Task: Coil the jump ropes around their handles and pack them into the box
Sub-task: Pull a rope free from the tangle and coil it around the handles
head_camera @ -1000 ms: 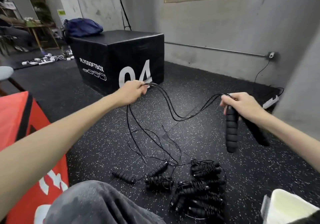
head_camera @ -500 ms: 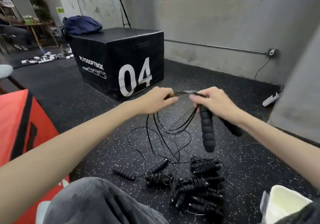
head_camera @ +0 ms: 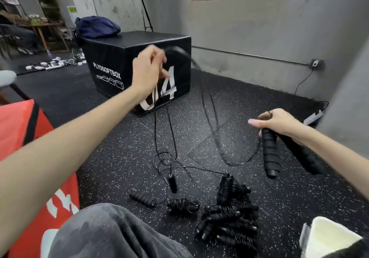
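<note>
I am in the middle of the job, I think. My right hand (head_camera: 279,123) grips the two black ridged foam handles (head_camera: 270,153) of one thin black jump rope (head_camera: 211,117). My left hand (head_camera: 148,71) is up high, fingers curled round the rope's loose loops.

A pile of black wound-up jump ropes (head_camera: 229,219) lies on the speckled black rubber floor (head_camera: 111,157) near my knee. Those look done. One more loose black rope with bare handles (head_camera: 142,197) lies beside them, not yet coiled.

Nothing is packed that I can see. The white plastic box (head_camera: 331,237) at the corner shows only a bit of itself; I cannot see inside.
</note>
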